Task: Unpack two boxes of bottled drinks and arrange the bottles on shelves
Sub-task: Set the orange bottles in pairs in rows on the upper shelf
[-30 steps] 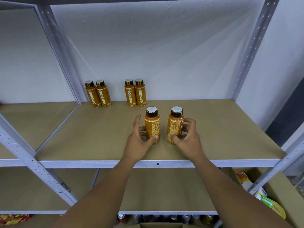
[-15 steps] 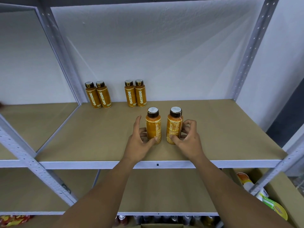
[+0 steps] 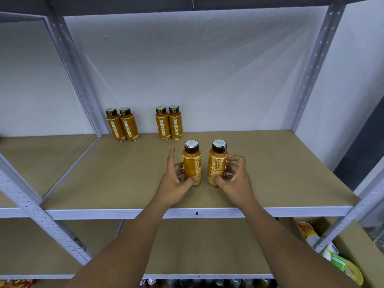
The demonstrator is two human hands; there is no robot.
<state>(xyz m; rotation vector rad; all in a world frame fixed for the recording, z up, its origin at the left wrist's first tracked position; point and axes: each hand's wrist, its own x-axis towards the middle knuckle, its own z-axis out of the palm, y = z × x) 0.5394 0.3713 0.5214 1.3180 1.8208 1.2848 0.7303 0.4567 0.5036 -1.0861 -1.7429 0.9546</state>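
Observation:
Two orange bottles with dark caps stand upright in the middle of the brown shelf board (image 3: 280, 175). My left hand (image 3: 174, 183) holds the left bottle (image 3: 192, 165) low down, thumb in front, index finger raised. My right hand (image 3: 234, 181) pinches the right bottle (image 3: 217, 163) near its base with thumb and curled fingers. Both bottles show their back labels. At the back of the shelf stand two pairs of the same bottles, one pair (image 3: 122, 124) by the left upright and one pair (image 3: 169, 122) nearer the middle.
Grey metal uprights (image 3: 311, 65) frame the shelf, with a white wall behind. A second shelf board lies below. A cardboard box (image 3: 357, 246) with packaged goods sits at the lower right. Bottle caps and cans show along the bottom edge.
Both hands have slid the two bottles a little further back on the shelf. The left bottle has turned slightly in my left hand.

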